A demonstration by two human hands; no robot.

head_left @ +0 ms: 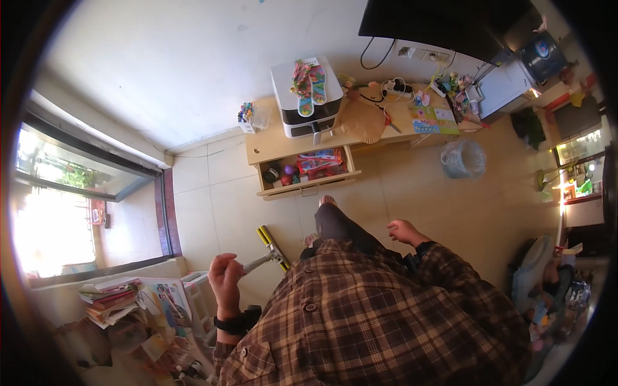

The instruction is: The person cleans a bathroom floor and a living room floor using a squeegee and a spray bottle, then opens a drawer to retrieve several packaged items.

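My left hand (225, 276) is curled round the upper end of a mop (258, 262), whose grey handle slants away to the floor. The mop's flat head has yellow strips and lies ahead of my left side, close to my feet. My right hand (404, 232) hangs out to the right with its fingers curled in, and nothing shows in it. In front of me a wooden desk drawer (309, 188) is pulled out. Inside it lie red packets (320, 163), a purple ball-like thing (289, 170) and dark round items.
On the desk (262, 145) stand a white-and-black box-shaped appliance (299, 128) with colourful insoles on top, a straw-coloured fan and cables. A lined waste bin (462, 159) is at right. Books (109, 302) are piled at left beneath an open window (96, 174).
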